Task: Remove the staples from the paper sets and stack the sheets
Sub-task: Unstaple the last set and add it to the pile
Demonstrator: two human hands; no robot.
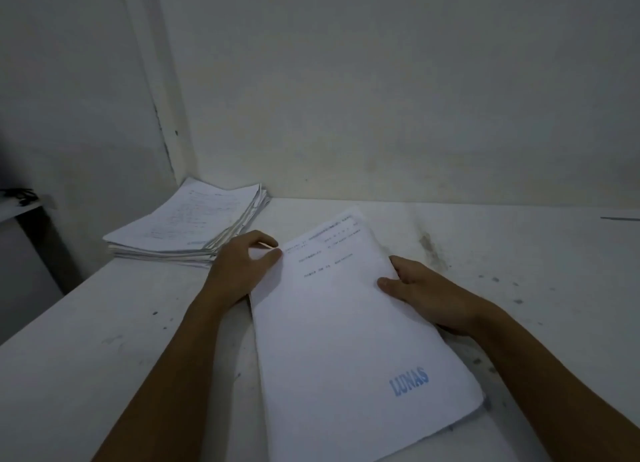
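A thick set of white sheets (346,340) lies on the white table in front of me, with printed lines near its far end and a blue "LUNAS" stamp (409,381) near its near right corner. My left hand (242,271) pinches the set's far left corner between thumb and fingers. My right hand (426,291) grips the right edge, thumb on top of the page and fingers under it. No staple is visible; the pinched corner is hidden by my fingers. A stack of printed sheets (187,226) sits in the far left corner.
The white table (519,288) is stained and speckled to the right of the set. Walls close it in at the back and at the far left. The table's left edge runs diagonally, with a dark lower shelf (20,201) beyond it.
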